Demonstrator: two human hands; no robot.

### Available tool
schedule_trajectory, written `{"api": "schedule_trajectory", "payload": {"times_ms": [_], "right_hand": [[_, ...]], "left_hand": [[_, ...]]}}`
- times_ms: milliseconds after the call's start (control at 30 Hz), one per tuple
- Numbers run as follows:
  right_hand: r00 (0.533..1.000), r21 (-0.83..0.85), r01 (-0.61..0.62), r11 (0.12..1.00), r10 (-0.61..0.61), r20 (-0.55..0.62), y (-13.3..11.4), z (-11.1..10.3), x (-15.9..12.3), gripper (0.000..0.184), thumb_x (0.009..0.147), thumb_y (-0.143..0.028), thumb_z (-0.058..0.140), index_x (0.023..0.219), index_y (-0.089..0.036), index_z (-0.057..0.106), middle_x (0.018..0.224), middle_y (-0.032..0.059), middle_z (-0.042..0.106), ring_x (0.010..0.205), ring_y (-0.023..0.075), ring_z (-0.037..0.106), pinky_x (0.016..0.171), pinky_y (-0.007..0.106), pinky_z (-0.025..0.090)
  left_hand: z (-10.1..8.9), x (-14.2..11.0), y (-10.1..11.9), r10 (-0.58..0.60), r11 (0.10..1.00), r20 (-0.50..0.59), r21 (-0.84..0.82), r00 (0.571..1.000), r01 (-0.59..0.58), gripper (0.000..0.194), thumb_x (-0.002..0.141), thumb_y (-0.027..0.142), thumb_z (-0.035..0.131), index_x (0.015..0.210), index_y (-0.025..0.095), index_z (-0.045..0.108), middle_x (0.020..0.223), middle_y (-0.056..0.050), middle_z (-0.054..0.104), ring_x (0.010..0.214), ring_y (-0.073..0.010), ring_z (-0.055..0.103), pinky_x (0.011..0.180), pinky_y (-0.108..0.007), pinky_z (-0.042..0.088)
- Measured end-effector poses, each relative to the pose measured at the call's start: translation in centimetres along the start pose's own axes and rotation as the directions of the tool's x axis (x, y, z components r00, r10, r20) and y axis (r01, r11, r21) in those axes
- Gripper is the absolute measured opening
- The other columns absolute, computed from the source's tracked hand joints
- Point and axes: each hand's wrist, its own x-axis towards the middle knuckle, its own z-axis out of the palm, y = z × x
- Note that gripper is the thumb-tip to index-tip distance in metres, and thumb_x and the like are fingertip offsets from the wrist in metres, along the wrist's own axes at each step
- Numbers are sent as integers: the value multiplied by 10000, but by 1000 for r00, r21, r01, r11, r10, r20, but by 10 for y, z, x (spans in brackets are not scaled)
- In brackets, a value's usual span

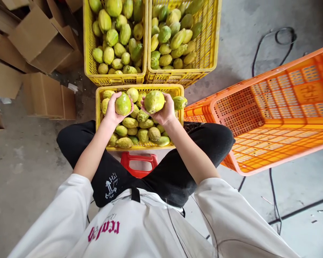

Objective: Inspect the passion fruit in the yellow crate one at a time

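Note:
My left hand (115, 111) is closed around a rounded yellow-green fruit (123, 104), thumb along its near side. A larger, yellower fruit (154, 101) rests in my right hand (165, 111), its fingers curled beneath and beside it. The two fruits are held side by side, slightly apart, above a yellow plastic crate (140, 147). Several similar fruits fill that crate, some smooth and some wrinkled like citrons; their exact kind is unclear. Just right of my right hand, a greener fruit (180, 102) lies at the crate's right rim. The fingertips under both fruits are partly hidden.
Beyond stand two more yellow crates, one at left (87, 53) and one at right (214, 53), both holding fruit. An orange crate (285, 132) lies tilted at right. Cardboard boxes (44, 95) crowd the left. A red stool (140, 173) shows between my legs; cables (274, 200) cross the floor.

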Motion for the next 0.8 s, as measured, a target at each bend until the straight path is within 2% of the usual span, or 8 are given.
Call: {"api": "schedule_trajectory", "payload": {"times_ms": [133, 267, 367, 500, 567, 700, 800], "right_hand": [[1000, -37, -21, 999, 20, -19, -5, 6, -6, 479, 1072, -800, 826, 989, -338, 728, 888, 81, 856, 1184, 362, 918, 1004, 547, 809], [996, -52, -71, 996, 73, 46, -6, 10, -12, 521, 1148, -818, 753, 1033, -310, 729, 836, 42, 803, 1187, 341, 919, 1051, 560, 799], [995, -54, -71, 996, 74, 69, -3, 10, -13, 483, 1133, -766, 848, 1039, -323, 682, 864, 27, 812, 1189, 347, 921, 1066, 576, 815], [998, -87, -36, 996, 41, 54, -1, 5, -10, 443, 1093, -714, 914, 1070, -340, 678, 897, 29, 840, 1142, 371, 923, 1059, 623, 822], [998, -88, -53, 995, 56, 26, -2, 4, -7, 410, 1125, -712, 857, 1108, -332, 705, 915, 46, 857, 1104, 373, 922, 1040, 629, 811], [988, -84, -120, 989, 111, -104, 2, 3, -3, 281, 1184, -591, 746, 1166, -311, 745, 891, 45, 856, 1032, 354, 906, 971, 591, 794], [986, -120, -114, 986, 97, -136, 10, 3, 0, 328, 1180, -619, 742, 1177, -292, 768, 848, 38, 831, 1003, 347, 891, 940, 550, 794]], "left_hand": [[4, -2, 0, 14, 999, -2, -29, 1000, -14, 213, 1202, 460, 707, 1316, 329, 831, 1015, -77, 914, 1407, -384, 925, 1244, -519, 764], [7, -6, -3, -6, 1000, 40, -10, 999, 6, 228, 1171, 468, 762, 1329, 324, 842, 1114, -92, 960, 1379, -414, 950, 1195, -547, 789], [8, -9, -6, -44, 999, 36, 22, 998, 44, 242, 1165, 515, 777, 1278, 310, 840, 1147, -126, 975, 1371, -458, 950, 1169, -590, 809], [10, -10, -6, -89, 996, 16, 31, 996, 88, 290, 1229, 507, 671, 1321, 290, 840, 1092, -131, 961, 1382, -446, 947, 1169, -593, 817], [10, -10, -5, -95, 995, 24, 37, 995, 94, 308, 1226, 533, 693, 1351, 299, 849, 1080, -124, 958, 1356, -442, 958, 1157, -581, 825], [11, -12, -5, -69, 995, 50, 69, 996, 65, 363, 1196, 591, 772, 1419, 320, 864, 1095, -115, 968, 1274, -435, 985, 1142, -561, 834], [11, -13, -11, -59, 994, 73, 91, 996, 53, 415, 1190, 613, 795, 1479, 324, 865, 1155, -119, 978, 1297, -422, 985, 1133, -545, 835]]}}
